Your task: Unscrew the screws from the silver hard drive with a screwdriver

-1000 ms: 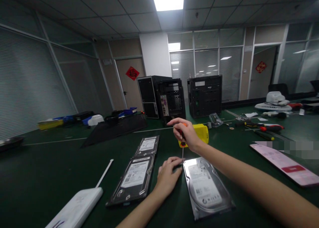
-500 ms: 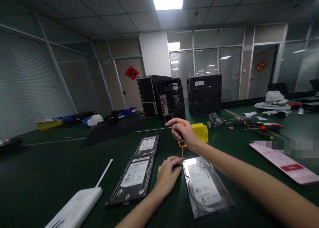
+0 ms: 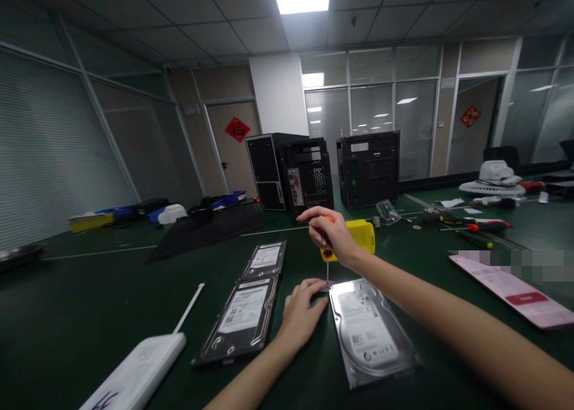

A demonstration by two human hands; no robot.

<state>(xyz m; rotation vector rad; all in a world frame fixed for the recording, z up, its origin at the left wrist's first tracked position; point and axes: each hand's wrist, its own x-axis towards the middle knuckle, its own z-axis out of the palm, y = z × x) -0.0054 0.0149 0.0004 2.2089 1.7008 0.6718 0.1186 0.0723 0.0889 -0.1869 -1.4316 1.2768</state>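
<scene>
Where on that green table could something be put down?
The widest bare patch of table lies between the black mat and the white device. Another lies between the yellow box and the pink phone. Around the left hand, between the dark drives and silver drive, it's crowded.

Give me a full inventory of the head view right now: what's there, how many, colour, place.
silver drive: 1, silver with white label, front, right of centre
dark drives: 2, black with white labels, left of centre
screwdriver: 1, partly orange handle, upright near the silver drive's far left corner
yellow object: 1, yellow, behind the screwdriver
white device: 1, white, front left
phone: 1, pink, right
computer cases: 3, black, back centre
hand tools: several, mixed colours, far right
black sheet: 1, black, back left
door signs: 2, red, rear doors
table: 1, green, beneath
left hand: 1, bare, left of the silver drive
right hand: 1, bare, holding the screwdriver
</scene>
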